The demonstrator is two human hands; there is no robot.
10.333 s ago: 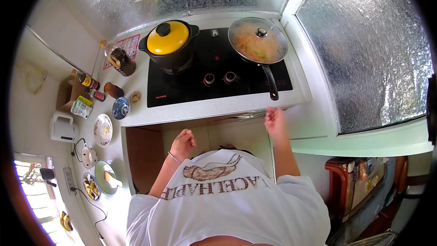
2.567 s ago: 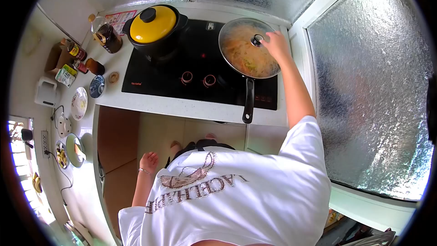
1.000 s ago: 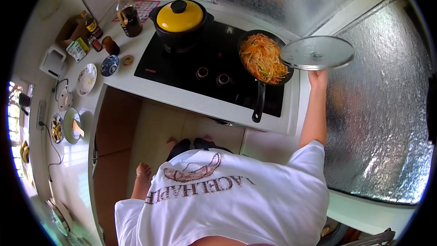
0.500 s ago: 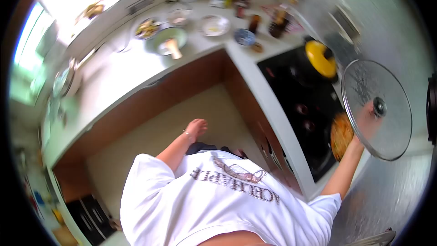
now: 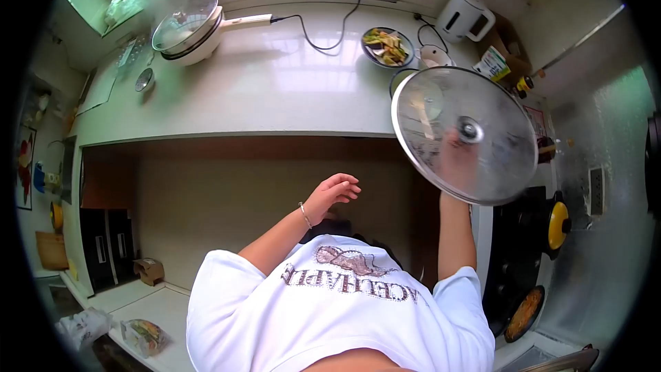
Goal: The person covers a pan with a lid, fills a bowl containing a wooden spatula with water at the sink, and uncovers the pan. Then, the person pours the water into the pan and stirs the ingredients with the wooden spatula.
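Note:
My right hand (image 5: 459, 160) shows blurred through a large round glass lid (image 5: 506, 155) with a metal rim. It holds the lid near the dark knob at its centre, raised and tilted over the counter corner. Nothing is in my left hand (image 5: 334, 194); it hovers in front of my shirt, fingers loosely stretched, a bracelet on the wrist. Through the lid a green bowl with a pale utensil is dimly visible. A pan of browned food (image 5: 525, 312) sits on the black stove at lower right, uncovered.
Along the back counter (image 5: 296, 100) stand a steaming, lidded electric pot (image 5: 191, 41), a small strainer (image 5: 144, 80), a plate of cut vegetables (image 5: 387, 47) and a white kettle (image 5: 465, 16). A yellow-lidded pot (image 5: 556, 224) is at the right. Bagged food (image 5: 143, 336) lies lower left.
My view has turned left, bringing the electric pot into clear sight. The lid in my right hand has moved from beside the stove to over the counter corner. My left hand has risen slightly.

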